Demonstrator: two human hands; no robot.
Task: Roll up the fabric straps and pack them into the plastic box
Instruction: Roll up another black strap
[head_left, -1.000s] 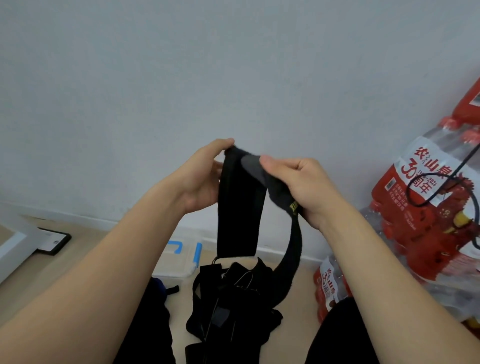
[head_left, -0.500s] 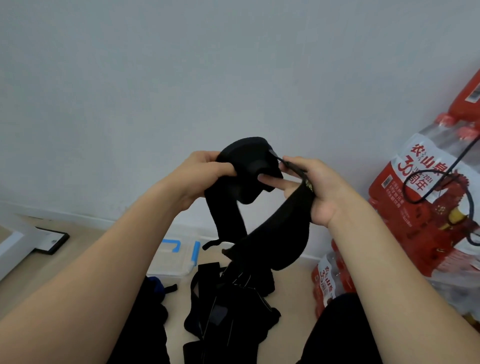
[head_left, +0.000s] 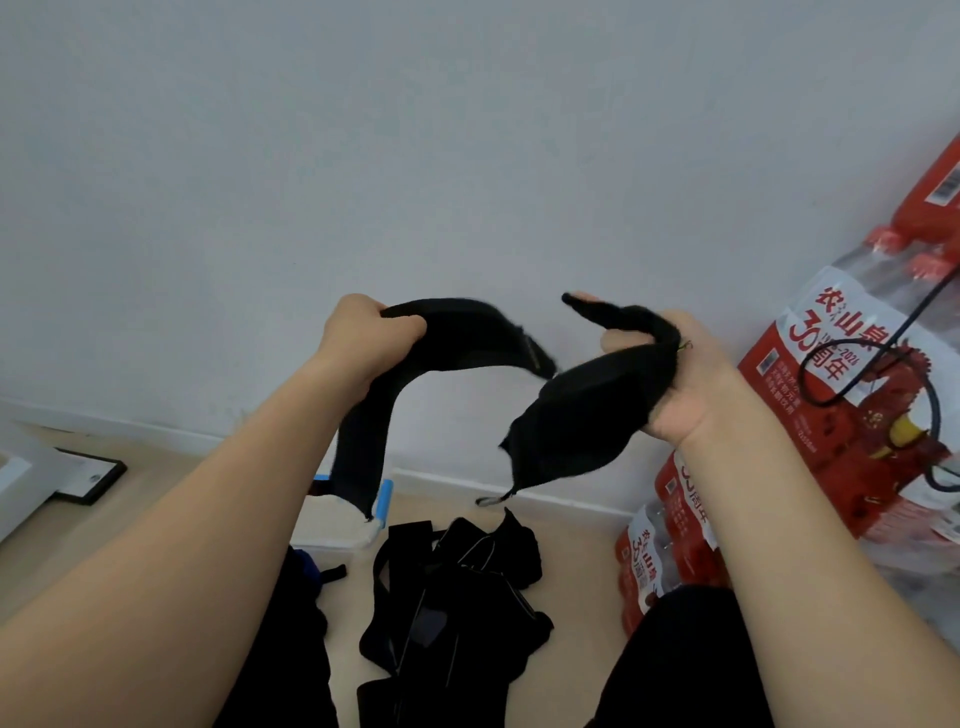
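Two black fabric straps hang in the air in front of the white wall. My left hand (head_left: 366, 338) grips one black strap (head_left: 457, 340), whose long end droops down toward the box. My right hand (head_left: 685, 374) grips the other black strap (head_left: 576, 415), which sags to a small metal ring at its lower tip. A pile of more black straps (head_left: 457, 597) lies on the floor between my knees. The clear plastic box (head_left: 337, 525) with blue latches stands on the floor behind the pile, partly hidden by the left strap.
Shrink-wrapped packs of red-labelled water bottles (head_left: 841, 395) are stacked at the right, with a black cable looped over them. A black-framed flat panel (head_left: 85, 480) and a white board lie at the left on the light wood floor.
The hands were together working one bundled strap near the middle; now they have pulled apart sideways, each holding a separate strap end, and the fabric hangs open.
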